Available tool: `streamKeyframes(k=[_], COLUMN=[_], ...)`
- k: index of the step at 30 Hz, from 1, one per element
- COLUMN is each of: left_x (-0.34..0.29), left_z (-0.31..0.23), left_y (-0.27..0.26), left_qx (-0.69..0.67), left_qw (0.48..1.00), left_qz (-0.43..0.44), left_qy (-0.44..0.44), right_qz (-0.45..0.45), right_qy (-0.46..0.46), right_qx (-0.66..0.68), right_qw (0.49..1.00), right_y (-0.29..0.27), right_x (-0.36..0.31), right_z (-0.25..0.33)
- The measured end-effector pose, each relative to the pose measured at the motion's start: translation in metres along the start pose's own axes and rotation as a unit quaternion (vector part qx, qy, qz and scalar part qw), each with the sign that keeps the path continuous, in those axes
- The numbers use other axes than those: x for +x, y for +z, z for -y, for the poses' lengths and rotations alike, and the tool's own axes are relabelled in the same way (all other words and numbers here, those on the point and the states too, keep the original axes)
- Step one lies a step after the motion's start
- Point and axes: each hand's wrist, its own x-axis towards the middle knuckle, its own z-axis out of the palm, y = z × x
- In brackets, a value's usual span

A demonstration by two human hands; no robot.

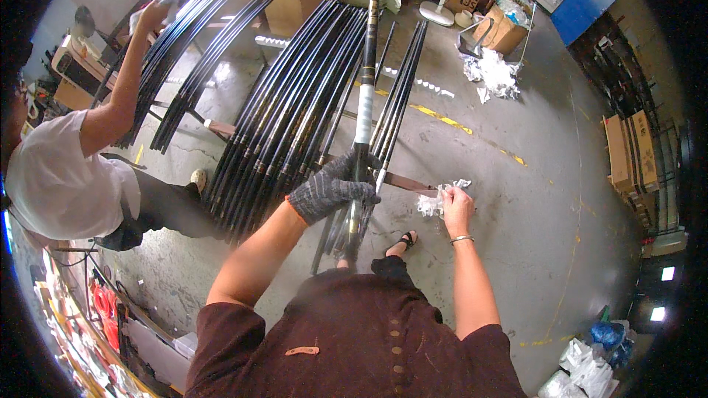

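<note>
My left hand (332, 188), in a dark grey knit glove with an orange cuff, is closed around a long black fishing rod (369, 51). The rod runs upright through the middle of the view, with gold markings and a white band (364, 114) above the glove. My right hand (458, 210) is bare, with a bracelet at the wrist. Its fingers are pinched on crumpled, thin white wrapping (429, 205); how much of that is in the fingers and how much lies behind them is unclear. Left of the held rod, many similar rods (287, 103) lie side by side on a rack.
A co-worker in a white shirt (66, 177) stands at left, arm raised over another row of rods (184, 51). White scraps (490, 74) lie on the floor by a cardboard box (503, 32). More cartons (630, 151) stand at right; plastic bags (590, 368) sit lower right.
</note>
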Motion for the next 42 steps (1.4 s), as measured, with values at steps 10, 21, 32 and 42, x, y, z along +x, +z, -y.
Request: streamKeyframes(k=[10,21,32,42], left_x=[0.011,0.021,0.024,0.032], left_z=[0.0,-0.005,-0.015,-0.008], left_y=[0.004,0.024,0.035,0.027], left_qx=[0.01,0.088,-0.035,0.084], left_qw=[0.999,0.99,0.996,0.986], left_qz=[0.011,-0.043,0.061,0.073], left_qy=[0.029,0.1,0.056,0.128], right_qz=[-0.016,-0.17,0.077,0.155], right_qy=[0.183,0.476,0.207,-0.132], right_qx=[0.02,0.507,0.569,0.269], right_qw=[0.983,0.698,0.792,0.941], right_y=[0.009,0.001,-0.081,-0.091], right_x=[-0.031,-0.051,0.014,0.021], right_z=[-0.112,-0.176,0.05,0.203])
